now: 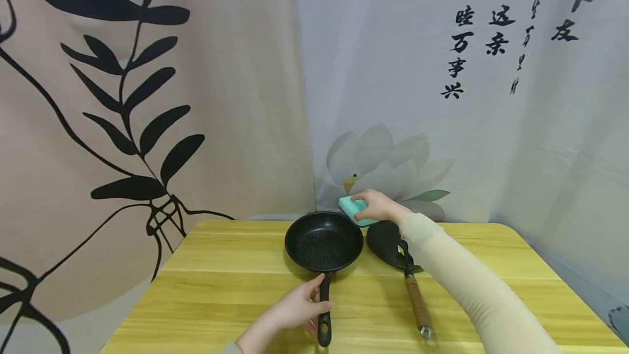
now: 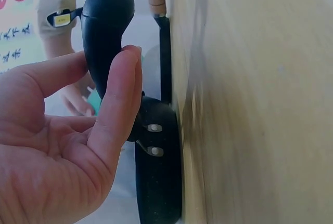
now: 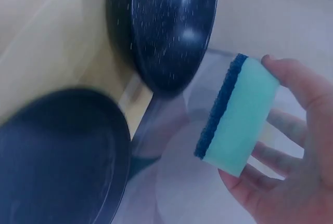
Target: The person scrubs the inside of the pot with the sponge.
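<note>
A black speckled frying pan is near the back edge of the table, its handle toward me. My left hand grips the black handle, thumb on one side and fingers on the other. Above the pan's right rim, my right hand holds a sponge between thumb and fingertips. The right wrist view shows the sponge's light green foam body and dark blue scouring layer, apart from the pan.
Right of the pan lies a black, broad-headed utensil with a wooden handle, partly hidden by the right sleeve. The wooden table backs onto a printed curtain.
</note>
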Motion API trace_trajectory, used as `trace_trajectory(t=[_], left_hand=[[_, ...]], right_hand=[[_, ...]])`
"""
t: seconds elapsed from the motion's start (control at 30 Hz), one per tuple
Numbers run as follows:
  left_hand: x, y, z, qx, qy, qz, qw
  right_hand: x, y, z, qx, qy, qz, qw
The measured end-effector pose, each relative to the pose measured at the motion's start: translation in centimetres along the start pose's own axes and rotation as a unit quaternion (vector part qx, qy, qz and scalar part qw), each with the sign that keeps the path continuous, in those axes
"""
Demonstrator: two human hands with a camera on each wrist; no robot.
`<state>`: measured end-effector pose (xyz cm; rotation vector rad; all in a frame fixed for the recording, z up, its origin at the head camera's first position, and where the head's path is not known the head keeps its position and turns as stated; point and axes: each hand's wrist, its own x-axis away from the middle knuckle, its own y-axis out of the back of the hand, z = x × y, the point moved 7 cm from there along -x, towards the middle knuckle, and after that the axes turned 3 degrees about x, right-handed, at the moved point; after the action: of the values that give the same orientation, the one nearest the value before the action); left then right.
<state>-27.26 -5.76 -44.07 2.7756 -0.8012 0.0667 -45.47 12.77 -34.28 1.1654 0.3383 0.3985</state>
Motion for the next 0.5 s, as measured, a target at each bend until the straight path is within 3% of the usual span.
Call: trace_trajectory(t=[0.5], left_hand=[[0.0,0.1,0.3,-0.004,0.018,0.002,0.9998]], right_hand=[[2.7,3.4,-6.6,-0.007,-0.042,-0.055,0.998]])
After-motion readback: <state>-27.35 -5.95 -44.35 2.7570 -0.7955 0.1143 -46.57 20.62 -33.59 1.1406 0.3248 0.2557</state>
